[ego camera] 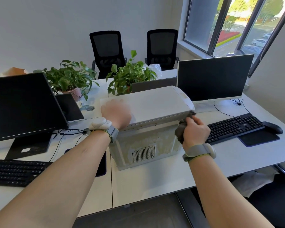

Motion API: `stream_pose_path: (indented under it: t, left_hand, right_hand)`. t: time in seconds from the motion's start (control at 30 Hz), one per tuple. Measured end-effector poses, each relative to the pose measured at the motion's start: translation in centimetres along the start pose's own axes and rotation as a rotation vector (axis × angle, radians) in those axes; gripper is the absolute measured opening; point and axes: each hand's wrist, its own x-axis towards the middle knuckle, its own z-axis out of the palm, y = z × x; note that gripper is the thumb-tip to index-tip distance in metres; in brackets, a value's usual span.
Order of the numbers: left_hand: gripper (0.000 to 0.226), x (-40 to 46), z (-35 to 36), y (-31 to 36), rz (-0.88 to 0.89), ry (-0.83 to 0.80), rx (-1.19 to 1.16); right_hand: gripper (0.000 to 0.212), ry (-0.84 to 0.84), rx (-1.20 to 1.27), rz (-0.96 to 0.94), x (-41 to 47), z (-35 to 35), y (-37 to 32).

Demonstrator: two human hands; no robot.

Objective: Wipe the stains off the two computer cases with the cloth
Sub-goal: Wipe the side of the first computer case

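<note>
White case (155, 104) upright — stained; grey cloth (181, 129) bunched.

Bright daylight from window (237, 25), soft shadows; wide-angle edge distortion

You face a white desk (155, 186). On it: white case (146, 129) at centre, two monitors (21, 106) (214, 76), two keyboards (15, 171) (235, 127), mouse (272, 127) on a mousepad (260, 139), two potted plants (71, 78) (130, 74) behind.
</note>
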Motion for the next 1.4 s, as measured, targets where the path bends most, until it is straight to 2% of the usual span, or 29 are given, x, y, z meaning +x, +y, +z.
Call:
stream_pose_path:
  t: [0.1, 0.33, 0.5, 0.67, 0.77, 0.83, 0.93, 1.07, 1.1, 1.2, 1.27, 1.33, 1.4]
  left_hand:
    - [0.03, 0.1, 0.0, -0.3, 0.007, -0.008, -0.016]
    - [0.031, 0.4, -0.2, -1.3, 0.048, -0.01, -0.028]
    - [0.031, 0.3, -0.2, -1.3, 0.045, -0.01, -0.032]
    - [0.031, 0.2, 0.0, -1.3, 0.052, 0.012, -0.026]
    - [0.033, 0.1, -0.1, -1.4, 0.042, 0.016, -0.014]
    - [0.033, 0.1, 0.0, -1.2, 0.047, 0.024, -0.002]
    - [0.034, 0.1, 0.0, -1.2, 0.052, 0.024, 0.007]
    - [0.034, 0.1, -0.1, -1.3, 0.056, 0.016, 0.011]
    - [0.034, 0.1, -0.1, -1.3, 0.055, 0.013, 0.007]
    - [0.035, 0.1, -0.1, -1.3, 0.048, 0.007, 0.003]
    - [0.035, 0.1, -0.1, -1.2, 0.049, 0.005, 0.003]
    - [0.035, 0.2, -0.2, -1.2, 0.049, -0.002, 0.006]
    - [0.036, 0.2, -0.2, -1.2, 0.046, -0.005, 0.008]
  right_hand:
    - [0.01, 0.046, -0.011, 0.023, 0.6, -0.2, -0.2]
    - [0.01, -0.123, -0.111, -0.058, -3.1, 1.4, 1.1]
    - [0.007, -0.011, -0.114, -0.148, -3.9, 2.9, 1.1]
    - [0.01, -0.264, -0.283, -0.178, -5.2, 2.4, 2.1]
    - [0.01, -0.074, -0.197, -0.176, -4.0, 1.9, 1.5]
    - [0.006, -0.007, -0.129, -0.132, -4.1, 2.5, 1.3]
    - [0.004, -0.047, -0.156, -0.092, -5.9, 4.2, 2.5]
    - [0.01, -0.249, -0.151, -0.02, -7.2, 3.9, 3.5]
    - [0.012, -0.241, -0.115, -0.024, -6.9, 3.5, 3.3]
    - [0.015, -0.044, -0.034, -0.094, -5.9, 3.1, 2.4]
    - [0.013, -0.013, -0.046, -0.099, -6.2, 3.8, 2.1]
    - [0.013, -0.068, -0.105, -0.06, -7.3, 4.7, 2.7]
    - [0.013, -0.219, -0.134, 0.0, -8.3, 5.0, 3.4]
